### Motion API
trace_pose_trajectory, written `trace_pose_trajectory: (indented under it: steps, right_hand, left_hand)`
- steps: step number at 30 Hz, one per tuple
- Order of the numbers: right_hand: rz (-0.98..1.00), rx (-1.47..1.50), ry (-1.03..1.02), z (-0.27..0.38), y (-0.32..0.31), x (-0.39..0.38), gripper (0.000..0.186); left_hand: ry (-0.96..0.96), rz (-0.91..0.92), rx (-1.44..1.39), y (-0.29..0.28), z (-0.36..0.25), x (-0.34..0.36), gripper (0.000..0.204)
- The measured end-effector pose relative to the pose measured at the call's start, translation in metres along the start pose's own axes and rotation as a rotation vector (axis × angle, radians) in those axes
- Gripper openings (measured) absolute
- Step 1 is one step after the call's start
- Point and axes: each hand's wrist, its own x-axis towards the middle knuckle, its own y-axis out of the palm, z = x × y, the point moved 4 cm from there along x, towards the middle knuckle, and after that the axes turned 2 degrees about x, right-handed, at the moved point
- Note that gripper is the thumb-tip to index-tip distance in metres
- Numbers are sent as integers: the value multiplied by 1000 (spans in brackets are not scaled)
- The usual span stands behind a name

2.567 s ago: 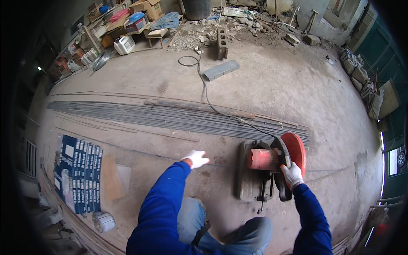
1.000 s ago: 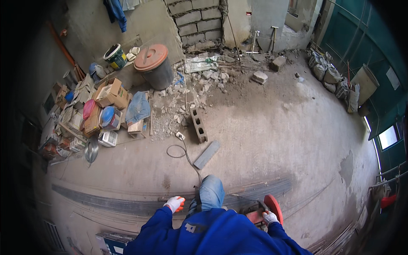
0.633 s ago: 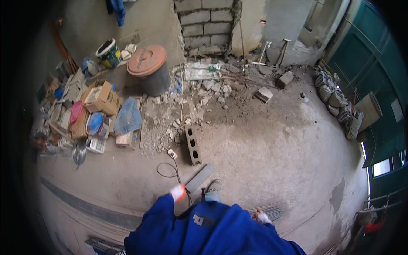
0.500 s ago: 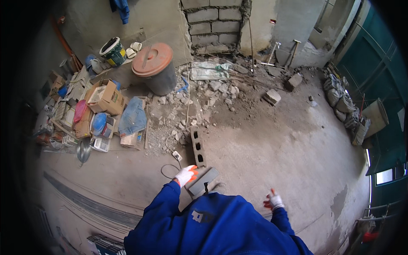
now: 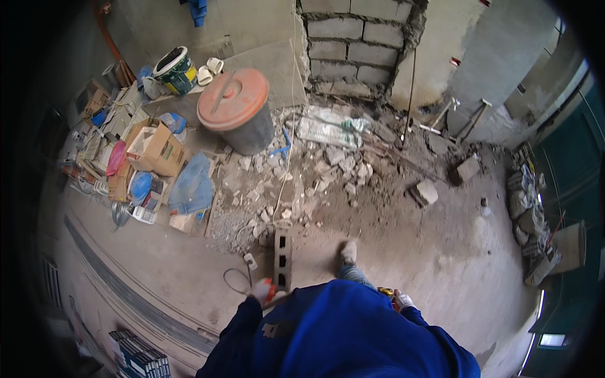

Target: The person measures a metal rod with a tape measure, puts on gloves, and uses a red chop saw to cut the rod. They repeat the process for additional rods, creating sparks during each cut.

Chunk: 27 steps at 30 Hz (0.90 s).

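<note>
Looking down in the head view, the person stood over a bare concrete floor (image 5: 441, 252); the left hand (image 5: 261, 290), in a white glove with an orange palm, was at the near end of a grey hollow block (image 5: 283, 257); the block lay straight out ahead of the left fingers, its long axis running away from the person, its row of dark openings in view; of the two hands the left was clearly the nearer to it, the right being well apart on the far side of the body. The left fingers were blurred; I cannot tell whether they were open or closed, nor whether they touched the block or only overlapped it in the view.

The right hand (image 5: 404, 301), gloved alike, was close against the front of the blue jacket (image 5: 365, 334); a small yellow and dark object (image 5: 386, 292) showed right at its fingers, just to their left; whether they gripped it or merely rested by it, I cannot tell.

Left of the block lay a white socket (image 5: 250, 261) and a looped dark cable (image 5: 232, 278); right of it, one shoe (image 5: 349, 252) pointed ahead; beyond the block spread broken rubble (image 5: 334, 170).
</note>
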Motion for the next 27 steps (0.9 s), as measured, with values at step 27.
trace_pose_trajectory:
  steps: [27]
  right_hand:
    - [102,-279,-491,773,466,16,72]
  left_hand:
    - [133,-94,331,-18,-715,245,28]
